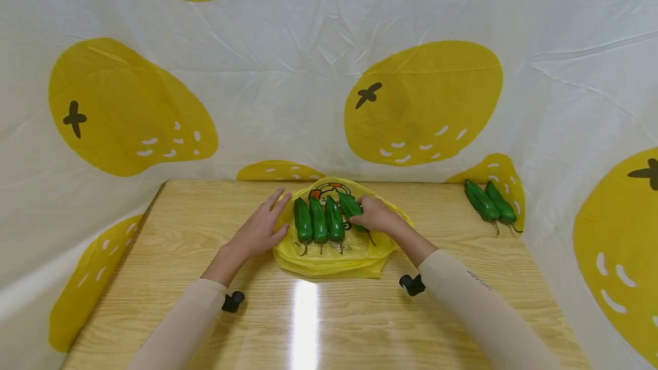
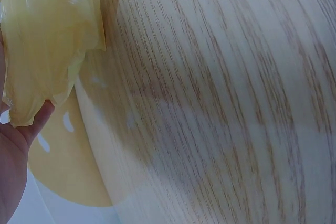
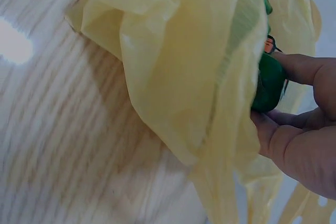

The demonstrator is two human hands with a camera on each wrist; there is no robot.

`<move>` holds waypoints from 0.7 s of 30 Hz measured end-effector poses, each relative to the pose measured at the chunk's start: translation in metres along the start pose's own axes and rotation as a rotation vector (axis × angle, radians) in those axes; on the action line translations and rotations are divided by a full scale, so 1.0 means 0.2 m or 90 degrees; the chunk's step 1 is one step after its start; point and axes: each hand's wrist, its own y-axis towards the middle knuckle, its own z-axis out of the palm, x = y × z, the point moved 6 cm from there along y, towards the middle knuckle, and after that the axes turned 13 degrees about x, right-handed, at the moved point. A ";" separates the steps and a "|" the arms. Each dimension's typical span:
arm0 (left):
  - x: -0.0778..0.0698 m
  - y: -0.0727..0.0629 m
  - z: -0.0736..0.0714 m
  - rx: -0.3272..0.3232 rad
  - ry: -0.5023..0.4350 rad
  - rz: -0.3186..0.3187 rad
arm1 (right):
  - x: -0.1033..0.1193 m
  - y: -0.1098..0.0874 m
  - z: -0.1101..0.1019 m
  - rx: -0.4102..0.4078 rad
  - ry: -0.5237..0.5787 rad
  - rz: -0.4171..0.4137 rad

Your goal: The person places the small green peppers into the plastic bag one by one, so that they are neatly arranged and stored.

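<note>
A yellow plastic bag (image 1: 360, 251) with a printed drawing lies spread open on the table. Inside it, several green peppers (image 1: 319, 221) sit side by side, stems toward the person. My right hand (image 1: 377, 214) pinches another green pepper (image 1: 349, 204) between thumb and fingers, slanted at the right of that row; the right wrist view shows this pepper (image 3: 270, 83) partly behind the bag's side. At the bag's left rim is my left hand (image 1: 261, 226), its fingers extended. In the left wrist view its thumb (image 2: 41, 119) touches the bag's edge, while its other fingers are mostly hidden.
Two more green peppers (image 1: 490, 203) lie at the table's back right corner. A white cloth with yellow fruit prints (image 1: 288, 113) hangs behind and along both sides of the wooden table (image 1: 205, 216). Light glares off the tabletop in front of the bag.
</note>
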 end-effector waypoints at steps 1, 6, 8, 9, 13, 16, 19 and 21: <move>0.00 0.00 0.00 0.001 -0.001 -0.001 | 0.00 0.01 0.00 -0.005 0.000 0.005; 0.00 0.00 0.00 0.002 -0.002 -0.004 | 0.00 0.03 0.02 -0.026 0.003 0.024; -0.01 0.00 0.00 0.003 -0.004 -0.005 | -0.01 0.03 0.03 -0.034 0.011 0.027; -0.01 0.01 0.00 0.003 -0.005 -0.005 | -0.01 0.04 0.03 -0.037 0.015 0.029; -0.01 0.01 0.00 0.002 -0.008 -0.002 | -0.02 0.05 0.05 -0.058 0.031 0.029; -0.01 0.01 0.01 0.001 -0.007 0.004 | -0.04 0.05 0.06 -0.071 0.044 0.032; -0.01 0.02 0.01 0.005 -0.008 0.003 | -0.04 0.05 0.07 -0.084 0.051 0.038; -0.01 0.02 0.01 0.006 -0.008 0.002 | -0.05 0.06 0.08 -0.091 0.052 0.043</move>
